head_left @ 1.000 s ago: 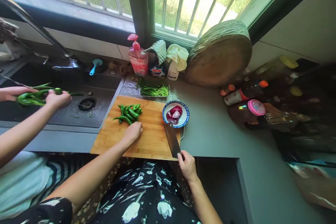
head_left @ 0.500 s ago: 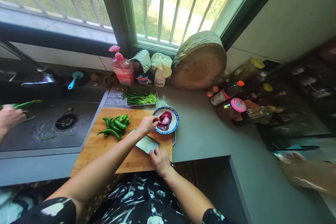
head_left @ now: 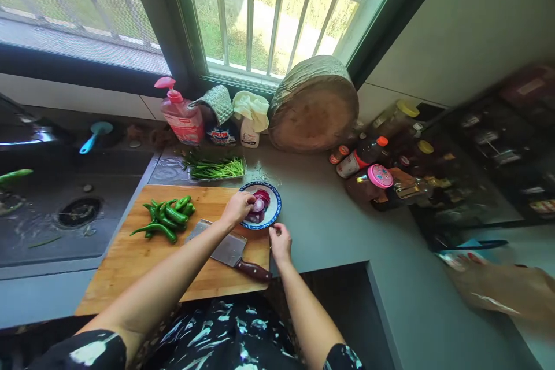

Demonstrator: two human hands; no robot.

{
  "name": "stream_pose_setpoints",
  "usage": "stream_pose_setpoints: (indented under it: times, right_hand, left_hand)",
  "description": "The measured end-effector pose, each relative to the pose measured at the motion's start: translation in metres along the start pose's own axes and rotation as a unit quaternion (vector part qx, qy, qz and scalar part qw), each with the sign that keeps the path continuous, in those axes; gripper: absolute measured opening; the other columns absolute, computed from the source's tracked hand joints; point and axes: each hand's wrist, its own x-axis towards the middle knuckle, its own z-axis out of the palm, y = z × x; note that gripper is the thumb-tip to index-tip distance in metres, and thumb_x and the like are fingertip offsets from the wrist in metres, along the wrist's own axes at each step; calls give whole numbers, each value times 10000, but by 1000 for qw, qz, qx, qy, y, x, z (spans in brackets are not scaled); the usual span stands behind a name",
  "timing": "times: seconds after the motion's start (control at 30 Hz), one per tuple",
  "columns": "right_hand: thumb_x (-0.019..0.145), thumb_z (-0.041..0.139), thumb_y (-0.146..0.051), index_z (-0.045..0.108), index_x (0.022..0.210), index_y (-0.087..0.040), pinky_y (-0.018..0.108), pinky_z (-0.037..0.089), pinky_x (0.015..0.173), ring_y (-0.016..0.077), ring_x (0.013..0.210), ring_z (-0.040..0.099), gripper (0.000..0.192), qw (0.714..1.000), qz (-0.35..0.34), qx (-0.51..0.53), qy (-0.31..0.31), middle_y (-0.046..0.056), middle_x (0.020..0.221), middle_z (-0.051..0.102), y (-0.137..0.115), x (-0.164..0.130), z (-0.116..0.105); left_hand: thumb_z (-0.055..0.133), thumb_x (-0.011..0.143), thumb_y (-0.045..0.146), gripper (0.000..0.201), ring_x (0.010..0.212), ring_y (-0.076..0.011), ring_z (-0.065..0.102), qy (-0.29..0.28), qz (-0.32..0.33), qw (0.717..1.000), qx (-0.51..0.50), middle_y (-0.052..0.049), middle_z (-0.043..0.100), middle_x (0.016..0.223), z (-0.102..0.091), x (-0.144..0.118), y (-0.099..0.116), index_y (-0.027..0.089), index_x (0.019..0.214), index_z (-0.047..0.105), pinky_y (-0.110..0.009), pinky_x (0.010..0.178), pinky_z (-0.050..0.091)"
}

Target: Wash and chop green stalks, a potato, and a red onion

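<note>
My left hand (head_left: pixel 238 209) reaches over the left rim of a blue-and-white bowl (head_left: pixel 277 208), fingers closed beside the sliced red onion (head_left: pixel 259 204). What they pinch, if anything, is hidden. Just below the bowl's lower right rim is my right hand (head_left: pixel 281 243), its fingers bent and slightly apart with nothing visible in them. A cleaver (head_left: pixel 229 250) lies flat on the wooden cutting board (head_left: pixel 203 283), its brown handle pointing toward the board's right corner. My left forearm crosses over part of the blade. Green chili peppers (head_left: pixel 167 217) are heaped on the board's left side.
Behind the board sits a tray of cut green stalks (head_left: pixel 217 167). A pink pump bottle (head_left: pixel 184 118) and a round wooden block (head_left: pixel 316 110) stand by the window. Bottles and jars (head_left: pixel 368 170) crowd the right. A sink (head_left: pixel 47 243) lies left, with a green vegetable (head_left: pixel 16 176) at its edge.
My right hand has let go of the cleaver and moved up toward the bowl. The left hand stays at the bowl. Another person's hand at the sink has left view, and the camera has turned slightly.
</note>
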Motion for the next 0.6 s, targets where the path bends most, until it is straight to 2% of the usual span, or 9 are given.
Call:
stream_pose_setpoints:
  times: [0.03, 0.1, 0.2, 0.27, 0.37, 0.43, 0.53, 0.6]
  right_hand:
    - [801, 527, -341, 549, 977, -164, 252, 491, 559, 130, 604, 578, 251, 997, 67, 42, -12, 26, 753, 610, -3, 13, -4]
    - [817, 509, -378, 474, 1078, -166, 225, 469, 445, 113, 491, 565, 338, 973, 173, 129, -77, -1, 700, 598, -10, 34, -8]
    - [814, 520, -335, 449, 1075, -186, 199, 469, 396, 96, 450, 565, 308, 930, 235, 218, -178, -23, 675, 592, -18, 54, -4]
    - [774, 551, -266, 474, 1020, -192, 196, 487, 400, 87, 473, 569, 269, 925, 226, 236, -194, -30, 694, 592, -19, 60, 1]
    - [717, 538, -186, 504, 938, -179, 202, 499, 400, 94, 491, 574, 224, 941, 188, 226, -168, -34, 700, 583, -14, 61, 7]
    - [693, 513, -171, 515, 903, -169, 218, 500, 392, 112, 491, 579, 210, 950, 169, 213, -155, -28, 693, 581, -7, 57, 7]
    - [673, 491, -182, 533, 905, -160, 236, 498, 382, 123, 489, 567, 236, 955, 147, 223, -130, -21, 689, 584, 3, 45, -2]
    - [671, 484, -198, 538, 924, -161, 230, 497, 387, 120, 494, 559, 262, 951, 143, 253, -102, -23, 680, 586, 6, 34, -13]
  left_hand:
    - [524, 773, 224, 192, 983, -222, 555, 4, 15, 1000, 16, -74, 681, 1003, 3, 1, 4, 201, 855, 696, -326, 904, 387]
    - [533, 789, 273, 215, 1039, -254, 520, 6, 11, 998, 60, -83, 675, 1044, 9, -1, 12, 223, 915, 700, -367, 927, 362]
    - [623, 726, 303, 287, 1068, -298, 490, 0, -18, 991, 131, -98, 659, 1081, 20, -5, 19, 244, 1002, 679, -402, 896, 365]
    - [604, 742, 305, 280, 1047, -296, 504, -2, -23, 989, 147, -97, 664, 1069, 27, -6, 21, 242, 1003, 684, -387, 878, 373]
    - [520, 811, 338, 260, 987, -259, 539, -28, -13, 992, 123, -58, 686, 1027, 32, -5, 21, 272, 982, 704, -341, 852, 389]
    - [523, 816, 367, 258, 997, -257, 528, -25, -9, 992, 122, -35, 679, 1053, 32, -4, 24, 303, 986, 707, -342, 847, 390]
    - [526, 818, 387, 285, 1035, -268, 501, 52, -29, 989, 135, -58, 650, 1099, 24, -7, 33, 285, 1027, 692, -365, 857, 389]
    - [501, 829, 362, 287, 1010, -251, 523, 97, -36, 987, 119, -79, 659, 1044, 15, -13, 41, 237, 1004, 691, -365, 887, 388]
